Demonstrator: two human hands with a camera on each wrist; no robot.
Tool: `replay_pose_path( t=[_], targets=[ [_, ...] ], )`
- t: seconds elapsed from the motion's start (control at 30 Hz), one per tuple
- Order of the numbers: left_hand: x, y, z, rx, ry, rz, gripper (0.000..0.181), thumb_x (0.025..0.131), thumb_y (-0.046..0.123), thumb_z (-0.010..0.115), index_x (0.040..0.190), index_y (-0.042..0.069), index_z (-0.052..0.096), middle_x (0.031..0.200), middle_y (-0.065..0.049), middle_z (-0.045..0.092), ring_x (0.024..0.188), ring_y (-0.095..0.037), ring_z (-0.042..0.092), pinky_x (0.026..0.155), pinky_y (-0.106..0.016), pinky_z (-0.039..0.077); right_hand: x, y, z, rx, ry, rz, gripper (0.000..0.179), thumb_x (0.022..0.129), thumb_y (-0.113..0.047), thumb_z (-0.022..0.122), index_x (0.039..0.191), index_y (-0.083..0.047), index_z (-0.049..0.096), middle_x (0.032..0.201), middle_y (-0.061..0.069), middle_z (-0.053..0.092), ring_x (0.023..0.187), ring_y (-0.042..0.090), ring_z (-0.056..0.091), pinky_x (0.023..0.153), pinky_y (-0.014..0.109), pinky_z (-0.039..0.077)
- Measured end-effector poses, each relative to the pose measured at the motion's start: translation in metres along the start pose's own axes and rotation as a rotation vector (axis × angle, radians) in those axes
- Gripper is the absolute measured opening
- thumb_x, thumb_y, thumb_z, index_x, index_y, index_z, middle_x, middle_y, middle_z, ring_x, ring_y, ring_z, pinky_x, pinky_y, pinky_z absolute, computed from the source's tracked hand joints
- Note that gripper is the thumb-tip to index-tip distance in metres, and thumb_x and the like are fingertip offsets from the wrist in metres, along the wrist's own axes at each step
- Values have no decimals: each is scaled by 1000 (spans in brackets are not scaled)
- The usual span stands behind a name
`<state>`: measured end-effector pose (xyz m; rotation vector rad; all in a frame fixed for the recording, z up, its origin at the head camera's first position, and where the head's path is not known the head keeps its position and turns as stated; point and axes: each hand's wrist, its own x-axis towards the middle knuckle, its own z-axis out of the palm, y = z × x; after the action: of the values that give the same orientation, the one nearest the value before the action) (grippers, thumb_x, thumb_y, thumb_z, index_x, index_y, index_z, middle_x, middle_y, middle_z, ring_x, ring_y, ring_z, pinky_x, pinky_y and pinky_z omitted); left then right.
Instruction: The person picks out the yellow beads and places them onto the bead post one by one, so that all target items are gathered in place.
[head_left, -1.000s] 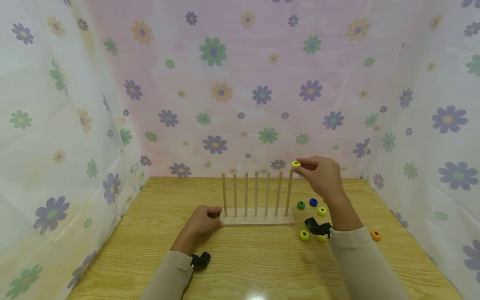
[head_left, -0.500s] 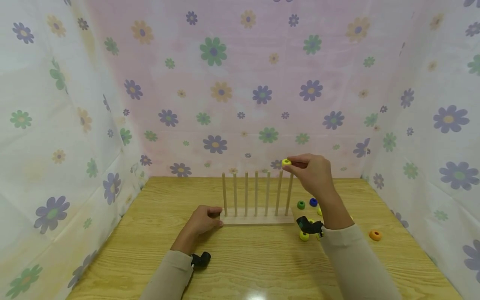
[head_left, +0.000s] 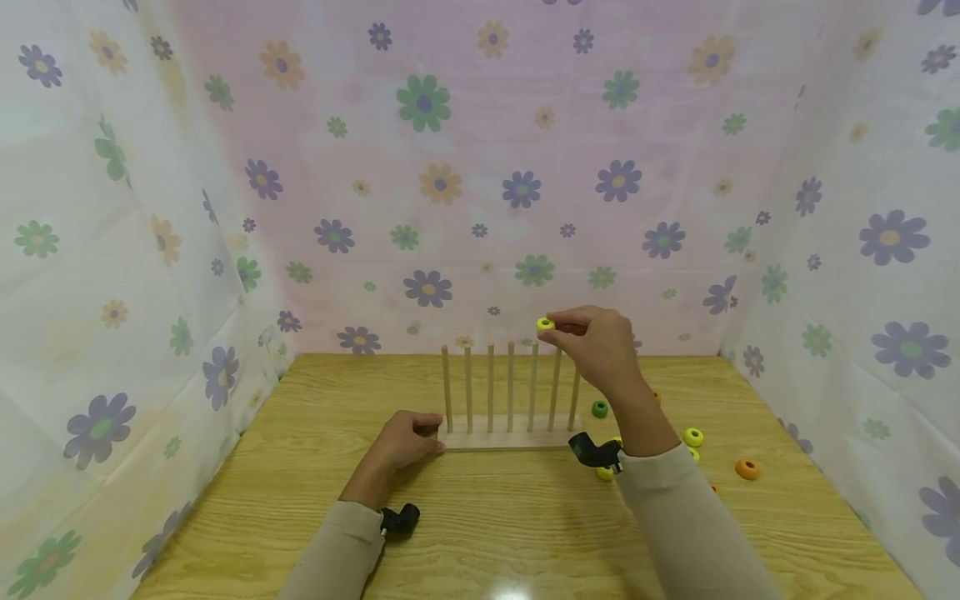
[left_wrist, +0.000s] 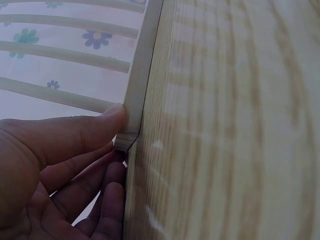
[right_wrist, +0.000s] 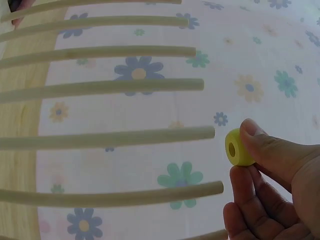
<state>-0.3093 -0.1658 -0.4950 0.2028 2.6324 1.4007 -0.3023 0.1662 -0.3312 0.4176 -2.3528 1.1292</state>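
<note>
A wooden peg rack point(head_left: 510, 442) with a row of bare upright pegs stands on the table. My left hand point(head_left: 405, 437) grips the left end of its base; in the left wrist view the thumb lies on the corner of the base point(left_wrist: 142, 75), with the fingers curled beyond it. My right hand point(head_left: 603, 350) pinches a yellow bead point(head_left: 545, 326) between thumb and fingers, at the height of the peg tops. In the right wrist view, the bead's hole faces the pegs, just off the tip of the third peg point(right_wrist: 200, 134) from the right.
Loose beads lie on the table right of the rack: a green bead point(head_left: 599, 409), a yellow bead point(head_left: 693, 437), an orange bead point(head_left: 747, 468) and several others, partly hidden by my right arm. Flowered cloth point(head_left: 480, 167) closes off the back and both sides.
My right hand has carried the yellow bead leftward along the peg tops, from the rightmost peg to near the third from the right. The left hand stays at the rack's end.
</note>
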Motion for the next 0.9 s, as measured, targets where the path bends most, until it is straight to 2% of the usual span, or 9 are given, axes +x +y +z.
replay_pose_path(
  t=[0.43,0.9],
  targets=[
    [0,1,0,-30,-2,-9,48,89,10,82,136,11,70,139,-10,67,133,-33,59,110,-50,49,4,-19,19,77,-55,-15,27,87,-26,85,111,-14,82,105,4,78,88,16,76,71,29,63],
    [0,1,1,-14,3,6,47,89,12,82,135,12,71,138,-10,68,131,-32,60,108,-49,52,4,-34,36,97,-93,-4,24,87,-28,86,108,-18,83,104,0,78,88,14,74,73,33,63]
  ],
)
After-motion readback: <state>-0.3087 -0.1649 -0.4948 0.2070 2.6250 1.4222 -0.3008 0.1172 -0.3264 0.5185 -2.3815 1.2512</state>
